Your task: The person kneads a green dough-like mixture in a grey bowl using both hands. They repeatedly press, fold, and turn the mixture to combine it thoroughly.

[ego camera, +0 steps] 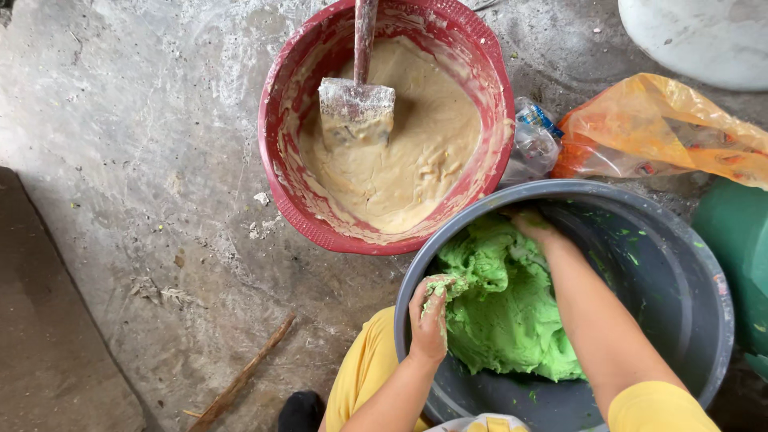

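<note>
Both hands grip bright green dough (508,312): left hand (430,316) clutching its edge, right hand (534,226) pressed in. Beyond them, an orange plastic bag (664,128).

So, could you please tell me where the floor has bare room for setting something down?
The widest free patch is the concrete floor left of the red basin, down to the stick. It is crowded on the right: red basin, grey tub, plastic bottle and orange bag sit packed together. Both hands, left and right, are in the green dough.
</note>
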The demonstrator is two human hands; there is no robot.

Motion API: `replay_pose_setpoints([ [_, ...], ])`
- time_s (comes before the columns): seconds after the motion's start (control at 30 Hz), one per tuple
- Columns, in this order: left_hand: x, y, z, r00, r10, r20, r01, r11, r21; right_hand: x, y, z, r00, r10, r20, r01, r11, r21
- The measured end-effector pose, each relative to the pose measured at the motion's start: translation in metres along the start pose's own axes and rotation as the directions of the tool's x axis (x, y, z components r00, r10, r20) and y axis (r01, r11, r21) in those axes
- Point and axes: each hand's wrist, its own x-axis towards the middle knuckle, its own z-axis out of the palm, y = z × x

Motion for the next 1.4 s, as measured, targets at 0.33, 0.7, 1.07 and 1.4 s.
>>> replay_pose_setpoints([
  [0.33, 0.014, 0.003, -0.013, 0.985, 0.06, 0.164, -0.043, 0.993, -0.107, -0.06, -0.042, 0.147, 0.854, -0.29, 0.431, 0.48, 0.759, -0.441],
  [0.7, 0.041, -0.01, -0.006, 0.985, 0.031, 0.172, -0.004, 0.988, -0.155, -0.309, 0.053, 0.032, 0.772, -0.145, 0.619, 0.636, 0.177, -0.751],
  [1.07, 0.036, -0.019, -0.015, 0.987, -0.117, 0.107, 0.133, 0.979, -0.156, -0.217, 0.09, 0.127, 0.982, -0.18, -0.065, 0.07, 0.655, -0.752],
  [1.4, 0.009, -0.093, -0.023, 0.908, -0.325, -0.262, 0.241, 0.921, -0.307, -0.128, 0.074, 0.001, 0.984, -0.006, 0.177, 0.146, 0.598, -0.788],
])
